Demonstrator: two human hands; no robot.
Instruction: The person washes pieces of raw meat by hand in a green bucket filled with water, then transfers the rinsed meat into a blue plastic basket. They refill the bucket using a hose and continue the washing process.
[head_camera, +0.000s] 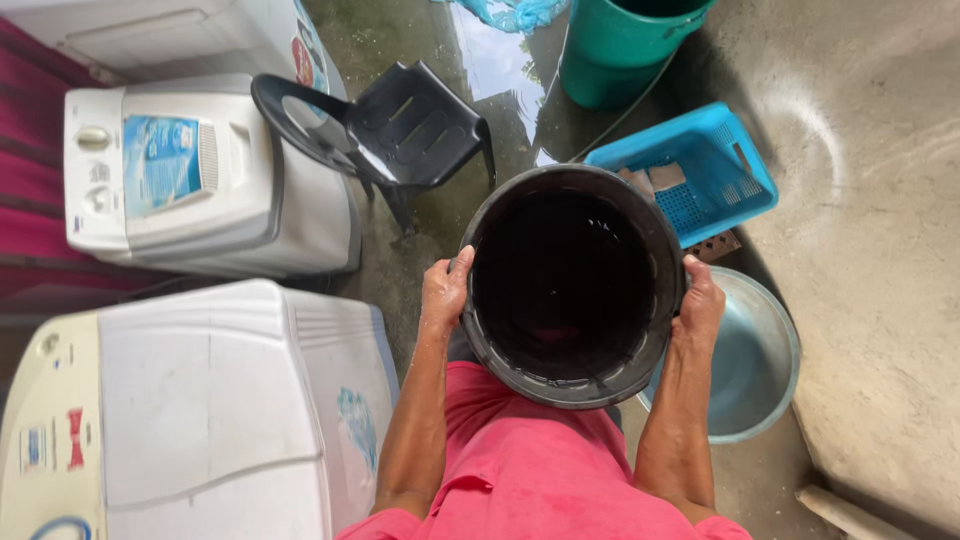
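As both hands (445, 290) (700, 305) grip the black bucket (570, 285) rim, dark contents unclear, blue basin (760, 370) half hidden

A wet concrete floor (860, 200) is lit by daylight. Two white washing machines (190, 175) are set at the left, and a black plastic chair (400, 125) is placed beside them.
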